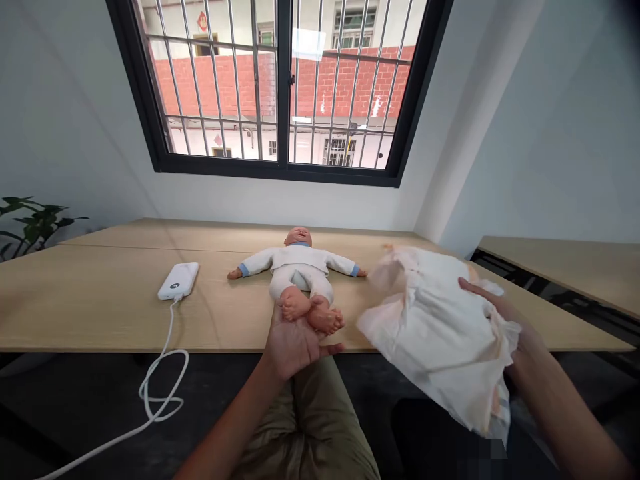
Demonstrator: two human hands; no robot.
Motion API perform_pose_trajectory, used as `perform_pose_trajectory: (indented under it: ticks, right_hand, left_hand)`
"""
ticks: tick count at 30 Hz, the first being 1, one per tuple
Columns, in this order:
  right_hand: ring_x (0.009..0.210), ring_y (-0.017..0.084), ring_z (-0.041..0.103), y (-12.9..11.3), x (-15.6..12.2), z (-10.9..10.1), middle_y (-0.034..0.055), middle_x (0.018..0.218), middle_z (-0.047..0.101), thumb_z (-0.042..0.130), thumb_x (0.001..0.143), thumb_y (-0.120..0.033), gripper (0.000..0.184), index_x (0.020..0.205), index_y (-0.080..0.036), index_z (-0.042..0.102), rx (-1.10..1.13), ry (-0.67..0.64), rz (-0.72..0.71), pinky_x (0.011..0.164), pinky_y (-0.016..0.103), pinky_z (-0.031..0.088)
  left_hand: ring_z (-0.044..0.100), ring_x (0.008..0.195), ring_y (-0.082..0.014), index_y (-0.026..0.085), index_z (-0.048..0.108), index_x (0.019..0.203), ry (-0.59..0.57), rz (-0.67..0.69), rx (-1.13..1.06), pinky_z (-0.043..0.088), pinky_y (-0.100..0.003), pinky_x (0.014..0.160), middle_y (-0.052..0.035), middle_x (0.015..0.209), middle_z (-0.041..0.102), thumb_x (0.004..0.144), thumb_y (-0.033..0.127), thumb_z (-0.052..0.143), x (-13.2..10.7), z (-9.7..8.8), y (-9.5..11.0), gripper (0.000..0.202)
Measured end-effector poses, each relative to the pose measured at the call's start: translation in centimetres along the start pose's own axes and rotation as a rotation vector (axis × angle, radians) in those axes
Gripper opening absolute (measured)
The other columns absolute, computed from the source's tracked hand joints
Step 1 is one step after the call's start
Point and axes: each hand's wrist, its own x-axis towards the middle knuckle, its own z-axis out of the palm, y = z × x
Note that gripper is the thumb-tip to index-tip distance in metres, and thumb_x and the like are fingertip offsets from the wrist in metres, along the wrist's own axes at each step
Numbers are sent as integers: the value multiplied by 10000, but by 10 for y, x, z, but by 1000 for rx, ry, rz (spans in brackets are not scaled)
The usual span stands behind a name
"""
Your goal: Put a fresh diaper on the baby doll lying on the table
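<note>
A baby doll (298, 263) in white clothes lies on its back on the wooden table (100, 300), arms spread, feet toward me. My left hand (293, 343) is under its bare feet and holds them at the table's front edge. My right hand (500, 313) grips a white diaper (440, 327), unfolded and crumpled, held in the air to the right of the doll. Most of the right hand's fingers are hidden behind the diaper.
A white power bank (179, 281) lies on the table left of the doll, its white cable (160, 387) looping off the front edge. A plant (30, 223) stands at far left. A barred window (285, 87) is behind. Another table (565, 267) stands at right.
</note>
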Motion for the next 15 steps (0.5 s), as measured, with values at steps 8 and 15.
perform_pose_trajectory:
  ticks: [8,15]
  right_hand:
    - [645,190,671,63,11,-7,75,768,706,715,770,-116,77,830,-107,668,-71,-10,233,620,255,557]
    - [643,187,664,101,26,-9,73,737,696,727,774,-144,119,853,-83,662,-9,-88,292,641,281,557]
  left_hand:
    - [598,1043,-283,332,374,1403,105,9,63,531,-409,784,-179,1310,485,767,604,623,-7,6,11,735]
    - [594,1039,-287,181,579,989,73,-95,98,533,-380,797,-139,1083,573,775,508,646,19,17,36,396]
